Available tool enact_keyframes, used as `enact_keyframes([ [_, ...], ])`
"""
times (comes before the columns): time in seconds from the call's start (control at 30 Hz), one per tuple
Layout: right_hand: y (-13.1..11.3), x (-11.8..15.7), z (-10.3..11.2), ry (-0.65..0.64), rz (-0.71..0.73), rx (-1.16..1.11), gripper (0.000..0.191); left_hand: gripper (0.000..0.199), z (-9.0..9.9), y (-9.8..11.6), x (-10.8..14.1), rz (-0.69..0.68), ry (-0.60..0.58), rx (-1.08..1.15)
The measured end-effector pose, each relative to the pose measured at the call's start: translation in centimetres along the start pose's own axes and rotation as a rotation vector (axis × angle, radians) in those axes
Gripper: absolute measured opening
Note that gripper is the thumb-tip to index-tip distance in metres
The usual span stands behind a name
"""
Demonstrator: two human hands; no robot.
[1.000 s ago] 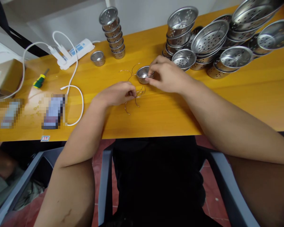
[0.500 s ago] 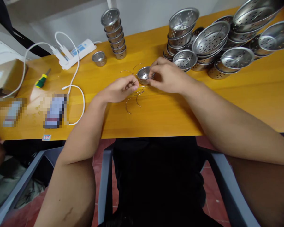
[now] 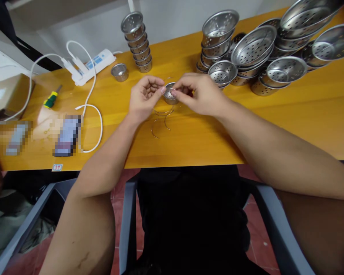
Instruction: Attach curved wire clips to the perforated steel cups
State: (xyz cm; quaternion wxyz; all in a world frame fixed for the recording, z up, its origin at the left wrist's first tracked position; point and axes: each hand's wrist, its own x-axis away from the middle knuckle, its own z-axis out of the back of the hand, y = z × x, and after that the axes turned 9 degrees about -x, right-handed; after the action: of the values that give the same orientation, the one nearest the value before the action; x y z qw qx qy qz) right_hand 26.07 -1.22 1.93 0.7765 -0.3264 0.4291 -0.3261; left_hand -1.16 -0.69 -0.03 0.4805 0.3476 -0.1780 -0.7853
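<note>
A small perforated metal cup (image 3: 170, 100) stands on the table between my hands. My right hand (image 3: 200, 93) is closed at its right rim, thumb over the opening, covering that side of the cup. My left hand (image 3: 145, 98) is at the cup's left rim, thumb and index finger pinched together and the other fingers curled. Whatever lies between those fingertips is too thin to make out. Several thin curved wires (image 3: 166, 123) lie on the table just in front of the cup. Another bit of wire shows behind it, mostly hidden.
Behind to the left are a single cup (image 3: 119, 72) and a stack of perforated cups (image 3: 140, 49). Many perforated bowls (image 3: 253, 47) crowd the back right. Further left lie a power strip (image 3: 93, 65) with white cables, a screwdriver (image 3: 51, 98) and a blurred phone (image 3: 67, 135).
My left hand has risen from beside the wires to the cup's left rim. The cup and my right hand have shifted slightly left.
</note>
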Motion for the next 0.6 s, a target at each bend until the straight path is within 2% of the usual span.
enact_keyframes([
  [0.1,0.6,-0.2,0.1,0.035,-0.005,0.002,0.06,0.054,0.0,0.7,0.3,-0.005,-0.006,-0.085],
  [0.23,2.1,-0.9,0.7,0.146,0.034,0.011,0.06,0.078,-0.4,-0.2,0.1,-0.008,-0.038,-0.2],
  [0.3,3.3,-1.2,0.6,0.198,0.001,-0.02,0.06,0.087,-0.6,-0.7,-0.2,0.012,-0.043,-0.221],
  [0.37,4.6,-1.5,0.3,0.225,-0.088,-0.105,0.065,0.091,-0.8,-1.0,-0.5,0.034,-0.058,-0.236],
  [0.47,6.1,-1.8,0.0,0.218,-0.213,-0.239,0.087,0.093,-1.2,-1.2,-0.8,0.058,-0.098,-0.263],
  [0.6,6.7,-1.9,-0.6,0.179,-0.221,-0.329,0.085,0.092,-1.8,-1.5,-0.9,0.056,-0.124,-0.303],
])
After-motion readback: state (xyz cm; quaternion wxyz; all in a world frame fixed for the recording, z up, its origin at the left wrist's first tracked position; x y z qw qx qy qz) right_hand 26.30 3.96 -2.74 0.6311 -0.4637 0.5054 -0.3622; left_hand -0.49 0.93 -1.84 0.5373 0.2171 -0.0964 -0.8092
